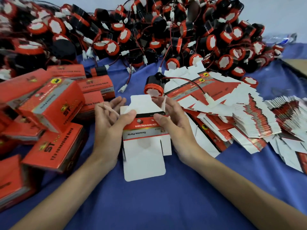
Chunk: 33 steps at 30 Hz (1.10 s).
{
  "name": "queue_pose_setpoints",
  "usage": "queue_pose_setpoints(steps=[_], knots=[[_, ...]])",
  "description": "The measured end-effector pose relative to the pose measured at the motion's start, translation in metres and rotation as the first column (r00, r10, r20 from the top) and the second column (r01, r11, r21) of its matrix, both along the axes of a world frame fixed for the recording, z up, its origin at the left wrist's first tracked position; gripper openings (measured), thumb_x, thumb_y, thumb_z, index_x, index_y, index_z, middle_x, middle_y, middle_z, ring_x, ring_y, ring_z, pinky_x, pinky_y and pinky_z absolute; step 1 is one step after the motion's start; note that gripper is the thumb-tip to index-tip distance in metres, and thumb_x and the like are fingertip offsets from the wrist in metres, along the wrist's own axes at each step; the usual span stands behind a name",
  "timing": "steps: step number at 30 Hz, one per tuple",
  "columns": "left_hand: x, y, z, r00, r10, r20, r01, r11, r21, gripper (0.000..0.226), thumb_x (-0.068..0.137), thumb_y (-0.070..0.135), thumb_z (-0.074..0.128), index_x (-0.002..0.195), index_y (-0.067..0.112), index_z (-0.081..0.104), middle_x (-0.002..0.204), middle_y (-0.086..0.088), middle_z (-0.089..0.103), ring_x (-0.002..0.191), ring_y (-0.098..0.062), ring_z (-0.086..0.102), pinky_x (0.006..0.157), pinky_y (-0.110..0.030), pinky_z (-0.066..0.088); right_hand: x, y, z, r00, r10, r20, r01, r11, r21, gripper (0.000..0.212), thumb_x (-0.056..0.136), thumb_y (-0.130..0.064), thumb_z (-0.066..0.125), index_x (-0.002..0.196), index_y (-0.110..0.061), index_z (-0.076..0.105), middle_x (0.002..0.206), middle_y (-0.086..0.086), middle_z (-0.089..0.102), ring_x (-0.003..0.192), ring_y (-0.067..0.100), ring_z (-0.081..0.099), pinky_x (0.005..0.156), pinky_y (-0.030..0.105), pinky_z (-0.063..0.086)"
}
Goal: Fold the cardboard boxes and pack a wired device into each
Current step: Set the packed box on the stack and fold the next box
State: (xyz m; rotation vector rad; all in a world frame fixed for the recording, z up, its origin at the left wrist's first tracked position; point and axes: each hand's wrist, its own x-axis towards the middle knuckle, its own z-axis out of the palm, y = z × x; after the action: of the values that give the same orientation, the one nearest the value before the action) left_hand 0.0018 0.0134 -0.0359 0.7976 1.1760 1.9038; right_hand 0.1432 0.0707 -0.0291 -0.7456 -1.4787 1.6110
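A flat red and white cardboard box blank [144,146] hangs over the blue cloth between my hands, its white flaps pointing toward and away from me. My left hand [109,123] holds its left edge with the thumb pressed on the printed red band. On the right edge, my right hand [172,120] pinches the blank, thumb on top. Just beyond the blank lies one black horn with a red rim [153,87], its wire and white plug [208,97] trailing right over the flat blanks.
A large heap of black and red wired horns [149,30] fills the far side. Folded red boxes [51,105] are stacked at left. Fanned stacks of flat box blanks [249,123] cover the right. Blue cloth [157,205] lies near me.
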Motion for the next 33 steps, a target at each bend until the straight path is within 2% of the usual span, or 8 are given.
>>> queue_pose_setpoints(steps=[3, 6, 8, 12, 16, 24, 28, 33], knots=[[0.006, 0.005, -0.008, 0.996, 0.050, 0.073, -0.049, 0.999, -0.022, 0.034, 0.066, 0.020, 0.069, 0.086, 0.021, 0.041, 0.129, -0.003, 0.054, 0.124, -0.013, 0.054, 0.094, -0.034, 0.050, 0.001, 0.002, -0.002, 0.997, -0.059, -0.060, 0.051, 0.992, -0.118, 0.032, 0.073, -0.023, 0.069, 0.099, -0.037, 0.056, 0.123, -0.004, 0.064, 0.111, 0.025, 0.062, 0.088, 0.041, 0.055], [0.004, 0.003, -0.015, 0.997, 0.001, 0.082, 0.005, 0.997, -0.071, 0.035, 0.067, 0.025, 0.071, 0.082, 0.024, 0.040, 0.100, 0.003, 0.061, 0.100, -0.015, 0.064, 0.081, -0.032, 0.054, 0.002, 0.000, -0.003, 0.991, -0.026, -0.134, -0.004, 0.975, -0.223, 0.028, 0.071, -0.018, 0.072, 0.086, -0.036, 0.057, 0.096, -0.003, 0.072, 0.090, 0.022, 0.069, 0.072, 0.033, 0.057], [0.002, 0.000, -0.013, 0.997, -0.042, 0.061, 0.046, 0.996, -0.079, 0.039, 0.067, 0.022, 0.077, 0.082, 0.023, 0.041, 0.083, 0.007, 0.062, 0.082, -0.010, 0.065, 0.072, -0.029, 0.055, 0.003, -0.002, -0.003, 0.988, -0.044, -0.151, 0.002, 0.965, -0.263, 0.039, 0.066, -0.016, 0.081, 0.089, -0.033, 0.054, 0.088, -0.001, 0.071, 0.086, 0.023, 0.070, 0.071, 0.034, 0.057], [0.005, -0.005, -0.007, 0.995, -0.048, 0.086, 0.054, 0.996, -0.069, 0.038, 0.062, 0.027, 0.072, 0.086, 0.019, 0.043, 0.082, 0.003, 0.062, 0.076, -0.011, 0.065, 0.068, -0.029, 0.055, 0.002, -0.002, -0.001, 0.989, -0.068, -0.132, 0.031, 0.965, -0.260, 0.046, 0.059, -0.023, 0.074, 0.099, -0.028, 0.050, 0.101, 0.002, 0.069, 0.092, 0.024, 0.068, 0.081, 0.039, 0.057], [0.010, -0.009, -0.003, 0.994, -0.057, 0.089, 0.066, 0.993, -0.093, 0.032, 0.065, 0.027, 0.067, 0.090, 0.020, 0.049, 0.075, 0.001, 0.059, 0.064, -0.009, 0.063, 0.058, -0.022, 0.053, 0.002, -0.001, 0.000, 0.986, -0.038, -0.162, -0.003, 0.969, -0.247, 0.035, 0.068, -0.017, 0.070, 0.098, -0.024, 0.053, 0.079, -0.005, 0.069, 0.073, 0.014, 0.068, 0.063, 0.029, 0.056], [0.011, -0.013, 0.000, 0.998, -0.050, -0.025, 0.046, 0.990, -0.131, 0.019, 0.093, 0.010, 0.054, 0.095, 0.028, 0.059, 0.079, -0.003, 0.061, 0.063, -0.008, 0.064, 0.054, -0.020, 0.052, 0.001, -0.002, -0.003, 0.997, 0.042, -0.069, -0.053, 0.984, -0.169, 0.038, 0.072, -0.025, 0.071, 0.108, -0.028, 0.060, 0.094, 0.002, 0.065, 0.080, 0.015, 0.069, 0.066, 0.028, 0.056], [0.014, -0.015, 0.003, 0.999, -0.039, -0.031, 0.035, 0.992, -0.117, 0.020, 0.094, 0.008, 0.051, 0.100, 0.024, 0.060, 0.075, 0.002, 0.062, 0.062, -0.006, 0.064, 0.054, -0.018, 0.052, 0.001, -0.004, -0.005, 0.996, 0.076, -0.041, -0.080, 0.990, -0.112, 0.031, 0.078, -0.028, 0.063, 0.108, -0.033, 0.065, 0.104, 0.002, 0.066, 0.092, 0.019, 0.068, 0.078, 0.032, 0.056], [0.015, -0.017, 0.005, 0.998, 0.046, -0.032, -0.049, 0.994, -0.097, 0.020, 0.096, 0.011, 0.049, 0.104, 0.025, 0.062, 0.090, -0.009, 0.060, 0.073, -0.013, 0.061, 0.061, -0.022, 0.054, 0.000, -0.012, -0.002, 0.982, 0.189, -0.019, -0.190, 0.981, -0.048, 0.042, 0.079, -0.031, 0.057, 0.117, -0.047, 0.059, 0.140, 0.001, 0.053, 0.120, 0.023, 0.058, 0.101, 0.040, 0.048]])
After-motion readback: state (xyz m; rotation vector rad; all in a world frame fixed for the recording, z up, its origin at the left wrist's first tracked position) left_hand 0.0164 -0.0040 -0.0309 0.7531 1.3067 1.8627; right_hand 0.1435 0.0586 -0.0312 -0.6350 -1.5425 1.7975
